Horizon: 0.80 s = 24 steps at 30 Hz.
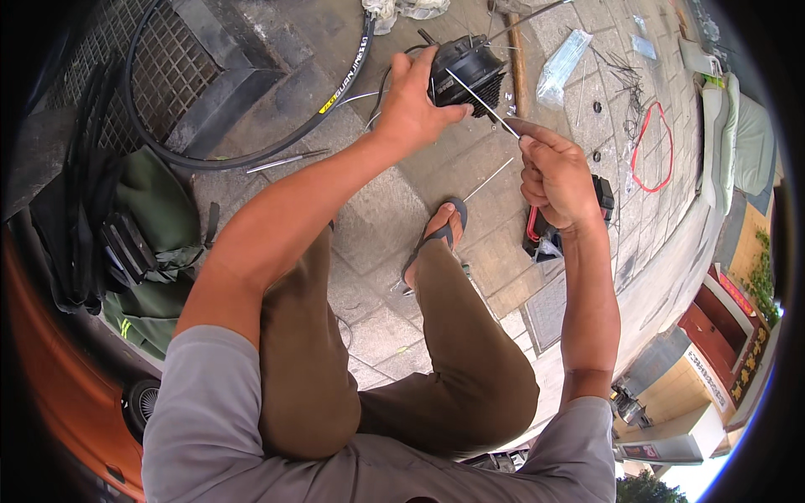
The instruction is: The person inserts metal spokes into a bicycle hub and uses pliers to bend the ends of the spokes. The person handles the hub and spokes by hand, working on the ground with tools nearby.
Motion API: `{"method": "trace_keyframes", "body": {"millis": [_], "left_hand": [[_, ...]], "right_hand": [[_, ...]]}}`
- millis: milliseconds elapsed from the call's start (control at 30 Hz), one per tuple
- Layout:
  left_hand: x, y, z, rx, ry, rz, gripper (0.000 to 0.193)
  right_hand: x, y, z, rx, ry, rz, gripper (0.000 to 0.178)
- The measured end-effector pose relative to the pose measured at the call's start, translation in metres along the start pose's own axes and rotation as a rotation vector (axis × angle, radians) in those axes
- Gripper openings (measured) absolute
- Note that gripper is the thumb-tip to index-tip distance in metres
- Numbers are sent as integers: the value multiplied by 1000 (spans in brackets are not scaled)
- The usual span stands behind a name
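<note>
My left hand [411,105] is wrapped around a black wheel hub [468,67] with a toothed sprocket cluster on its lower right side. The thumb presses near the sprockets, and the hub is tilted. Several thin metal spokes stick out from it. Between the fingers of my right hand [553,172] is the end of a silvery spoke [485,104], which slants up and left across the hub's face. Whether its far end sits in a hub hole is too small to tell. A black wheel rim [342,86] lies left of the hub.
Loose spokes [287,160] lie below the rim. To the right are a wooden stick [518,71], a clear plastic bag [560,71], tangled wires and a red loop [670,151]. A black-and-red case [537,239] sits under my right wrist; dark green bags [155,197] lie left.
</note>
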<state>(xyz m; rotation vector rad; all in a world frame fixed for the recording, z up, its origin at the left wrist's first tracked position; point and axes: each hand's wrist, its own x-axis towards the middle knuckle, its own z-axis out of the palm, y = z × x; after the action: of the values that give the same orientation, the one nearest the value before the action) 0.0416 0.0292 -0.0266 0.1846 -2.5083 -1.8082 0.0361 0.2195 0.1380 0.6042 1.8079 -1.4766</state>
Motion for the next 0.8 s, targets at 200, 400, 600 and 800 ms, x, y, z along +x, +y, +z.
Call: {"method": "trace_keyframes", "body": {"millis": [200,400,600,800], "left_hand": [[5,4,-3,-47,10,-38,99],[1,2,2,-36,50,14,95],[2,0,-3,-39,38,22,99],[-1,2,-4,-20,42,-5,96]], "right_hand": [[-17,27,63,-468,310,-294,34],[1,14,20,-397,163,-191,35],[-4,13,26,-187,147,-118,37],[-26,-9,81,54,227,37,37]]}}
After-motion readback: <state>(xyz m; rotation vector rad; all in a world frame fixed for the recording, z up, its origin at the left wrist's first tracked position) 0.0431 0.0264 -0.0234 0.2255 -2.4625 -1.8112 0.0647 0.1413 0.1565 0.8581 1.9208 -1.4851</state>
